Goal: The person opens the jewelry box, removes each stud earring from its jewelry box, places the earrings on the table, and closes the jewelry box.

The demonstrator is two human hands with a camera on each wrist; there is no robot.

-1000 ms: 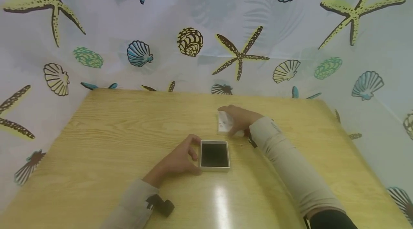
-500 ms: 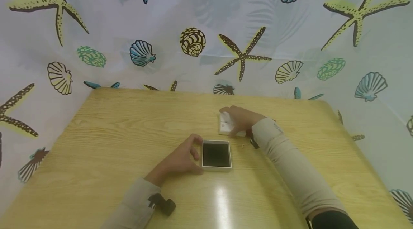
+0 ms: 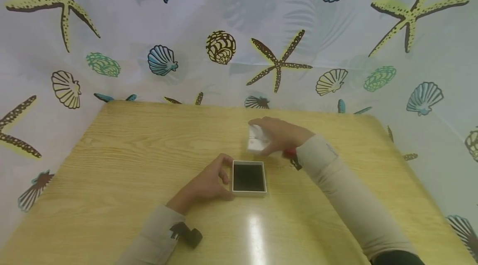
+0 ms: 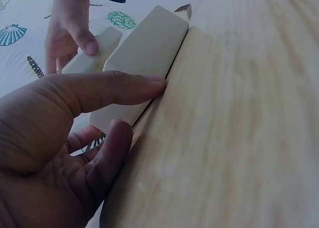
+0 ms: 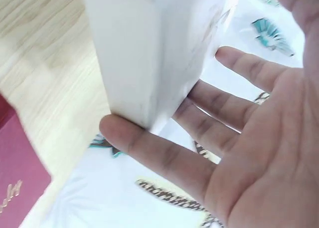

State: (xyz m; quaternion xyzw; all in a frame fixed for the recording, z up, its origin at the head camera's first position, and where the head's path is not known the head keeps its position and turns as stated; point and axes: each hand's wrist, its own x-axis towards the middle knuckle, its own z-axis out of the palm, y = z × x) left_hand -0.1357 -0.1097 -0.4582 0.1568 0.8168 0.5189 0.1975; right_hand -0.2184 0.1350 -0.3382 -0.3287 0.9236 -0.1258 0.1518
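An open white box (image 3: 249,194) with a dark lining sits on the table in the head view. My left hand (image 3: 207,182) holds it from the left side, thumb at the near corner and index finger at the far one. Beyond the box, my right hand (image 3: 281,133) grips a white box lid (image 3: 255,144) with faint print on top, raised off the table and slightly blurred. In the right wrist view the lid (image 5: 134,53) stands tilted, index fingertip against its end. The left wrist view shows the lid (image 4: 82,61) behind the box (image 4: 147,43).
A red box (image 5: 25,173) with gold lettering lies on the wooden table (image 3: 157,136), mostly hidden by my right wrist in the head view. Tiny thin objects (image 3: 281,167) lie right of the open box, too small to identify. A shell-patterned cloth (image 3: 194,16) borders the table.
My right hand has lifted the white lid off the table and shifted it slightly left, uncovering part of the red box. The left hand stays at the open box.
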